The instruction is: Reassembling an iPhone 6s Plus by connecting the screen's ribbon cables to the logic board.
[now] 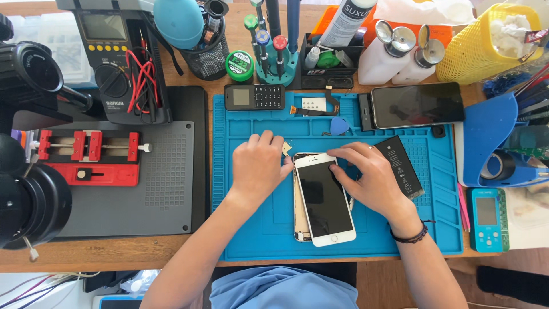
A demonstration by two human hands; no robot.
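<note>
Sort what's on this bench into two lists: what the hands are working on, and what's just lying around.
In hand:
- left hand
- right hand
- white phone screen, sitting askew over the phone body
- blue repair mat

Lying about:
- black battery
- dark smartphone
- small keypad phone
- blue pick
- multimeter
- red clamp jig
- screwdriver stand

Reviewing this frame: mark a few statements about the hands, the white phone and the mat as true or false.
1. Both hands touch the white phone. True: left hand at its top left corner, right hand at its top right edge.
2. The white screen sits askew over its housing. True.
3. The black battery lies left of the phone. False: it lies to the right, beside the right hand.
4. The work mat is red. False: blue.
5. The keypad phone is in a hand. False: it lies at the mat's top edge.
</note>
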